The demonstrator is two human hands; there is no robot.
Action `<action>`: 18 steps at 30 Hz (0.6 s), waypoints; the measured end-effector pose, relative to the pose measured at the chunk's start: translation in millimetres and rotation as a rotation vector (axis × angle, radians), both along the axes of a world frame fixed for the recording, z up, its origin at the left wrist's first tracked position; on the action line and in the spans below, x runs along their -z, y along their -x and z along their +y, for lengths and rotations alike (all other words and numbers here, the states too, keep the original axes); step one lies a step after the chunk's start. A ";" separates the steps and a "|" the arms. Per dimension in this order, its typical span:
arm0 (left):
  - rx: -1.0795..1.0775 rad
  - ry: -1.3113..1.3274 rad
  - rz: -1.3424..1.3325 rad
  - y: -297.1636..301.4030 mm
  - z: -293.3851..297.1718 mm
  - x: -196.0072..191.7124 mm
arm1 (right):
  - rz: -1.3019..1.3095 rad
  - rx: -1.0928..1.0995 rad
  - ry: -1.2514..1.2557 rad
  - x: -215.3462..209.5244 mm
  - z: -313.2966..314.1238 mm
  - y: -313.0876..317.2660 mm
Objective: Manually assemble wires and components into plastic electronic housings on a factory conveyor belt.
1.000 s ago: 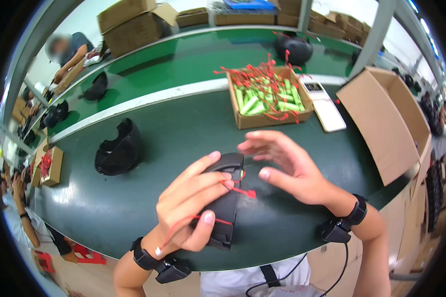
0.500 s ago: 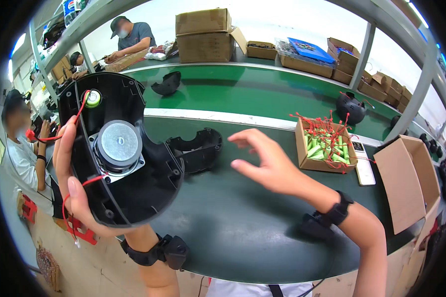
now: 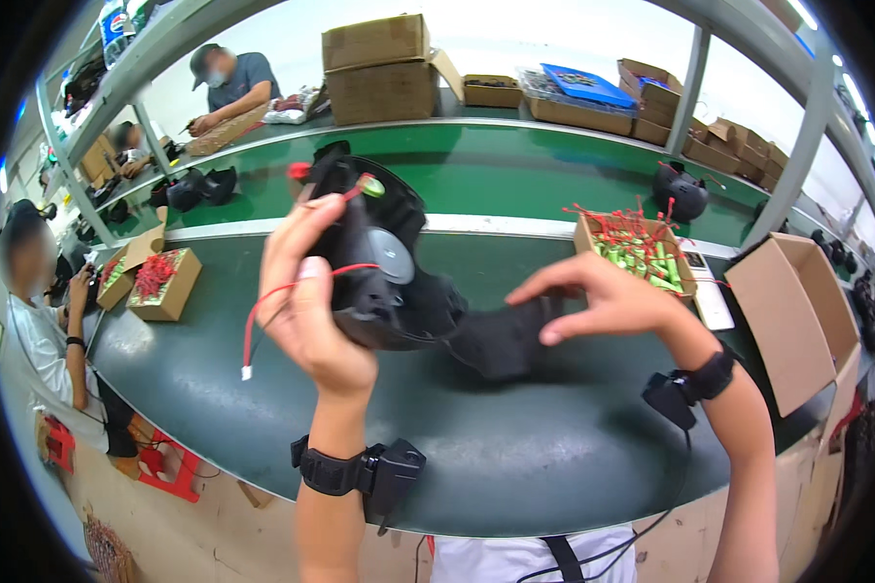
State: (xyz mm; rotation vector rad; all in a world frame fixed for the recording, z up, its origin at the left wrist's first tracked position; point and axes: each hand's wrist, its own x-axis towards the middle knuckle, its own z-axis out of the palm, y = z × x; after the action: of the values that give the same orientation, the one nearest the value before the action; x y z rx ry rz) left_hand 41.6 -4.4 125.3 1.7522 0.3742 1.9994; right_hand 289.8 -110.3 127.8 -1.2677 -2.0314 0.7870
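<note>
Green conveyor bench (image 3: 262,389), curved toward me, with a second green belt (image 3: 515,175) behind it under a metal shelf frame. Item: small carton of red-wired parts (image 3: 160,282) at far left on the bench. Item: carton of green cylindrical cells with red leads (image 3: 637,255), right of centre, and a flat white device (image 3: 712,303) just beside it. Item: large empty open carton (image 3: 797,316) at the right edge. Item: black moulded shell (image 3: 510,340) lying on the bench between my two hands. Item: another black shell (image 3: 681,189) on the rear belt, plus stacked brown cartons (image 3: 379,63) and a tray with a blue lid (image 3: 578,85) on the shelf behind. Seated person (image 3: 34,321) at far left; a second person (image 3: 228,87) at the back bench. My left hand (image 3: 306,301) is raised over the bench, fingers curled tight around the black speaker housing (image 3: 384,262), thumb across its near side; its round speaker (image 3: 389,262) faces right, and a red wire (image 3: 262,311) loops over my fingers and hangs down to a white plug. My right hand (image 3: 603,296) is spread open, holding nothing, fingertips (image 3: 552,335) just above the black moulded shell, whether touching I cannot tell, and near the housing's lower edge.
</note>
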 end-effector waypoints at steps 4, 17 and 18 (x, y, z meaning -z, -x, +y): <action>0.273 0.027 0.147 -27.4 -6.9 23.5 | 0.323 0.046 0.385 -2.6 -64.6 -39.1; 0.777 -0.023 0.627 -71.4 -84.9 53.8 | 0.974 0.511 0.087 74.5 -93.5 -11.7; 0.787 -0.043 0.630 -72.6 -87.8 52.4 | 0.967 0.547 0.083 75.1 -94.9 -10.5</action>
State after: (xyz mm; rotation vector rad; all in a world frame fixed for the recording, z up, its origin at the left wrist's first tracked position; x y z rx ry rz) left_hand 114.2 -92.2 72.9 2.0862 -0.1689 0.9045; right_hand 300.3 -205.2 52.7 -1.0850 -0.8456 0.9532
